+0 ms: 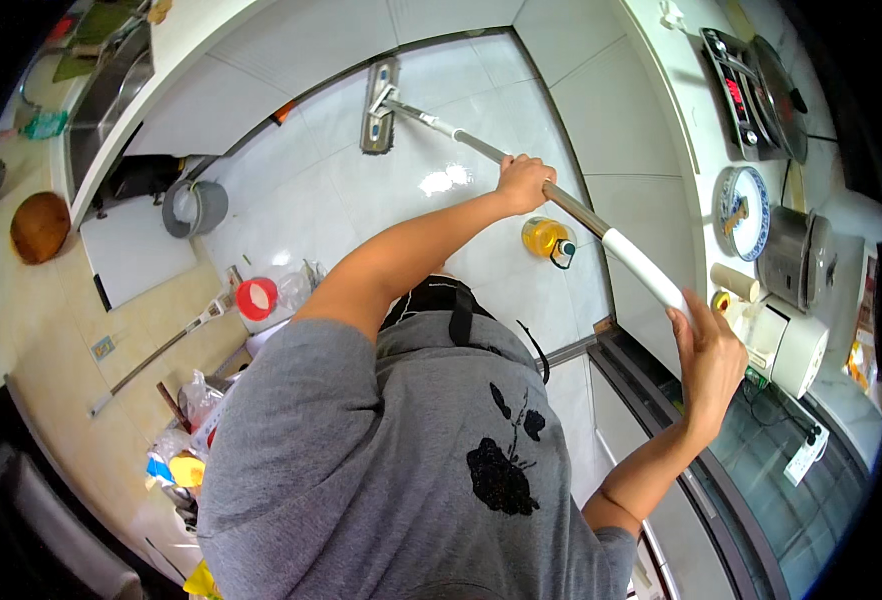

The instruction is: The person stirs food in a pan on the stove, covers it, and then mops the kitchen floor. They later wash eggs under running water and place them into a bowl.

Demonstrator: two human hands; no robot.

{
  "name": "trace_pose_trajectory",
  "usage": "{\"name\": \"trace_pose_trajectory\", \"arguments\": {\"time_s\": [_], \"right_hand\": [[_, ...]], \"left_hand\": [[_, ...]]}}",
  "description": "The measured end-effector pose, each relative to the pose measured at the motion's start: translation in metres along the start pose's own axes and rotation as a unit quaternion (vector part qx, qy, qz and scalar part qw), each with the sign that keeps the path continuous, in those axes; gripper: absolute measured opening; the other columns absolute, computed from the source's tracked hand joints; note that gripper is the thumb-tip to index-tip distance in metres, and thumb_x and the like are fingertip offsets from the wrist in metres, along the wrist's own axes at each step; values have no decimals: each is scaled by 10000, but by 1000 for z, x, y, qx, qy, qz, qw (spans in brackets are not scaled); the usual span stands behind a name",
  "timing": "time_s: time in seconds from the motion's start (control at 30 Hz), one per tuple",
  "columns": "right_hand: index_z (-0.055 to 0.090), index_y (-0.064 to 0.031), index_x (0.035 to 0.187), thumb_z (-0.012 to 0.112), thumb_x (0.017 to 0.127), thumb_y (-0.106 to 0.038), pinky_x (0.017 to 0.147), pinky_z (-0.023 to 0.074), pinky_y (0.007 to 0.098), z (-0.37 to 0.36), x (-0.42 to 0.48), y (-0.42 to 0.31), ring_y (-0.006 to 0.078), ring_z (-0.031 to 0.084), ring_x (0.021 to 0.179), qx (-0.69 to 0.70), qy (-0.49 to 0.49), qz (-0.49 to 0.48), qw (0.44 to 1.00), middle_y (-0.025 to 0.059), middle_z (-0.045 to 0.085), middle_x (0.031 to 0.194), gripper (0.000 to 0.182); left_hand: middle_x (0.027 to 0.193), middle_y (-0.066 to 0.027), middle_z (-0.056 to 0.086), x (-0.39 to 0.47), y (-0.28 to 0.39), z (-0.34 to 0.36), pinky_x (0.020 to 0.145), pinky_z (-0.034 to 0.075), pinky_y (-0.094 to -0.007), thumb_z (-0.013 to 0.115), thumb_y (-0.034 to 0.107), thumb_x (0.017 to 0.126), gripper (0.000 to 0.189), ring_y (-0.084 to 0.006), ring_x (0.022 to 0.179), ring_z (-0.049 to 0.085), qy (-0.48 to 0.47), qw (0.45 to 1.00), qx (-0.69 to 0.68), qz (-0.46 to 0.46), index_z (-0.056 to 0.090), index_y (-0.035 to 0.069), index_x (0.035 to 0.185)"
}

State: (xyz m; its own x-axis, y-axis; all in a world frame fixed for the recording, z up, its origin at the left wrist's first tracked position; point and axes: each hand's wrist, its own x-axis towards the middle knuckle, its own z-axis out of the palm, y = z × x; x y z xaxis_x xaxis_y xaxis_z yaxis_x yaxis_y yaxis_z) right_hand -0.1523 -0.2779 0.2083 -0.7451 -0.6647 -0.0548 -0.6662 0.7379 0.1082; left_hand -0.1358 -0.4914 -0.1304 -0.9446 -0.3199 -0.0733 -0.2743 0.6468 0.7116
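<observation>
A flat mop stretches across the view, its rectangular head [378, 105] lying on the wet-looking white tile floor [351, 184] near the far cabinets. My left hand [525, 185] is wrapped around the metal mop pole [576, 208] about midway along. At the upper end, my right hand [711, 360] holds the tip of the white grip [643, 270] between thumb and fingers; its palm side is partly hidden. Below the pole, a large bottle of yellow oil [544, 237] with a dark handle stands on the floor, close to the right-hand cabinets.
Pale cabinets [617, 105] border the floor. A grey bin [197, 210] and a red container [256, 298] stand on the left, near another pole [155, 356] against the wall. The right counter carries a cooker [737, 94] and a blue-rimmed plate [745, 214]. A sliding-door track [651, 367] runs lower right.
</observation>
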Motion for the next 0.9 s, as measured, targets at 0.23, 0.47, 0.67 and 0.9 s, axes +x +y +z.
{"name": "trace_pose_trajectory", "arguments": {"time_s": [0.23, 0.47, 0.67, 0.9], "right_hand": [[689, -113, 1002, 693, 786, -321, 543, 465, 386, 7, -58, 15, 316, 600, 584, -6, -17, 108, 994, 136, 627, 700, 300], [696, -63, 975, 688, 812, -248, 561, 462, 366, -37, -139, 22, 341, 573, 557, 62, -86, 276, 955, 214, 600, 676, 247], [673, -3, 991, 596, 895, -179, 504, 420, 264, -85, -214, 42, 110, 513, 514, 110, -90, 451, 881, 94, 616, 623, 215], [622, 72, 1084, 588, 910, -221, 731, 488, 355, -142, -207, 54, 234, 611, 831, 121, -106, 456, 875, 193, 667, 956, 343]], "left_hand": [[854, -40, 630, 37, 51, 41, 882, 367, -448, 676, 344, 725, 175, -284, 971, 558, -190, 973, 24, 127, 669, 238, 864], [789, -55, 650, 2, 130, 89, 767, 424, -453, 691, 441, 683, 297, -277, 834, 612, -376, 883, -3, 280, 647, 173, 802], [748, -134, 643, -57, 207, 135, 614, 473, -441, 700, 401, 675, 352, -305, 730, 627, -486, 760, -117, 415, 654, 87, 827], [808, -141, 663, -89, 252, 154, 653, 489, -459, 702, 428, 673, 370, -325, 779, 632, -440, 783, -92, 430, 675, 86, 812]]}}
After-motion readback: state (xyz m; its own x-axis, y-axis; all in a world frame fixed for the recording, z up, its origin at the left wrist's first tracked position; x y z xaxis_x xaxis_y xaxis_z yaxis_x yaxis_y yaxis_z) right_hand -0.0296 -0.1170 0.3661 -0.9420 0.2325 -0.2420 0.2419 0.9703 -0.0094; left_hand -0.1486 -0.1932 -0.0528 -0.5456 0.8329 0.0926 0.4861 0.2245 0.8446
